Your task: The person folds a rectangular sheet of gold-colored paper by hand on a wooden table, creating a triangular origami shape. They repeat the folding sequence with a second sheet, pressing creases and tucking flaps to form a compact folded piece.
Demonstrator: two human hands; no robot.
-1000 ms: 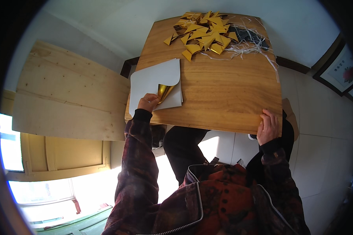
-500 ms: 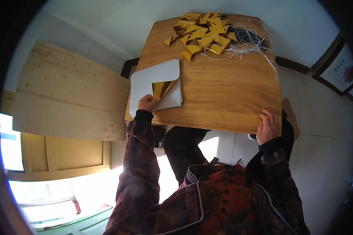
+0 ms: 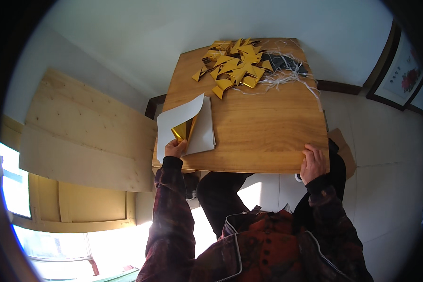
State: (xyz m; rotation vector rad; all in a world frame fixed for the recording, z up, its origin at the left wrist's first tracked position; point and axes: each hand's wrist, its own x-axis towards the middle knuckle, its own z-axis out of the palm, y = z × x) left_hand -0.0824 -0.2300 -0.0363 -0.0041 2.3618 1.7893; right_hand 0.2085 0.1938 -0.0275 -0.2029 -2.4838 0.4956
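My left hand (image 3: 175, 148) is closed in a pinch on the near edge of a white-backed gold paper sheet (image 3: 178, 115). The sheet is the top one of a stack of paper (image 3: 205, 134) at the table's left, and it curls upward so its shiny gold underside shows. My right hand (image 3: 313, 163) lies at the near right corner of the wooden table (image 3: 263, 127), its fingers loosely bent over the top and holding nothing. Far back lies a pile of folded gold paper pieces (image 3: 239, 66), several with pointed corners.
Beside the gold pile are tangled white strings (image 3: 291, 75) and a flat dark item (image 3: 281, 60). A wooden board (image 3: 87, 127) stands left of the table. Framed pictures (image 3: 399, 75) lean at the right wall. My knees are under the near table edge.
The top sheet is lifted and curled further over by my left hand, baring more of the stack. My right hand stays at the table corner. The whole view has shifted, tilting upward.
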